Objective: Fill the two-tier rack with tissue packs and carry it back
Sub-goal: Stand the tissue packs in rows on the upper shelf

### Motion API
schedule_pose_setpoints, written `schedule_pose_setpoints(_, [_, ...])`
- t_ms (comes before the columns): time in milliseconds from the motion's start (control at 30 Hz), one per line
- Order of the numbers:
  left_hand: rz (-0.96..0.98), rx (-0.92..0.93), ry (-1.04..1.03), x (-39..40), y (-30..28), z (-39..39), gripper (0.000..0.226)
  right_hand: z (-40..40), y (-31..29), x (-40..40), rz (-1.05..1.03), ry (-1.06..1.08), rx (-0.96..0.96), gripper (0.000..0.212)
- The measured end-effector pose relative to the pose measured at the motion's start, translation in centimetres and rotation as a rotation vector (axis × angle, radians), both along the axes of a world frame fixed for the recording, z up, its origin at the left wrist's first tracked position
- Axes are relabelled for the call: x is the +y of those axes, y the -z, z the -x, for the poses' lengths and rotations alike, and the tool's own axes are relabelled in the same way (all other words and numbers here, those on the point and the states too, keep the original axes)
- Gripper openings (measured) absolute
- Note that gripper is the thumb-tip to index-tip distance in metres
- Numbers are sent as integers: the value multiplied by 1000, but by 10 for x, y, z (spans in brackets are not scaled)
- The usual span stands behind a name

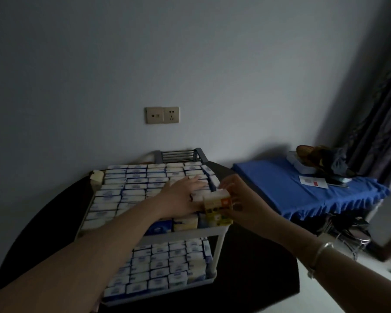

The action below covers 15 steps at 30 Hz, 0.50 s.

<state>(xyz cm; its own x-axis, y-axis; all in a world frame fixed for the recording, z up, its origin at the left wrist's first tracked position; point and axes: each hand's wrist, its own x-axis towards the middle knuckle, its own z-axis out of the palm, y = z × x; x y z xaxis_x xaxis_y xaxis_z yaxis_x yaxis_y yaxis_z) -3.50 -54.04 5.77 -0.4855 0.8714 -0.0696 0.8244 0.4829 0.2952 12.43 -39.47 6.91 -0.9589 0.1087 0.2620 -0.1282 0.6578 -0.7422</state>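
Observation:
A white two-tier rack [221, 236] stands on a dark round table [253, 274]. Both tiers are packed with several rows of white-and-blue tissue packs [127, 184]; the lower tier's packs [165, 267] show at the front. My left hand [183, 195] lies flat with straight fingers on the top tier's packs near its right side. My right hand [237, 199] grips a yellow-and-orange tissue pack [217, 206] at the top tier's front right corner, just above the packs there.
A blue-covered table [303, 190] stands to the right with a paper [314, 182] and bundled items [314, 159] on it. A dark curtain [379, 123] hangs at the far right. A wall socket [162, 115] sits above a grey slatted frame [178, 155] behind the rack.

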Motion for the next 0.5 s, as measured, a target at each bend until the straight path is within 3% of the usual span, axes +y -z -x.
schedule_pose_setpoints(133, [-59,-186,-11,-7,2,5,57,3,6,-7,-58,-18,32,43])
schedule_pose_setpoints(267, [-132,-315,-15,-16,-2,3,42,4,18,-12,-316,94,45,35])
schedule_pose_setpoints(367, [-124,-299,-7,-17,-3,1,42,3,29,-12,-511,64,280,34])
schedule_pose_setpoints(500, [-46,-231,16,-16,-1,1,46,3,35,-8,-785,23,375,34])
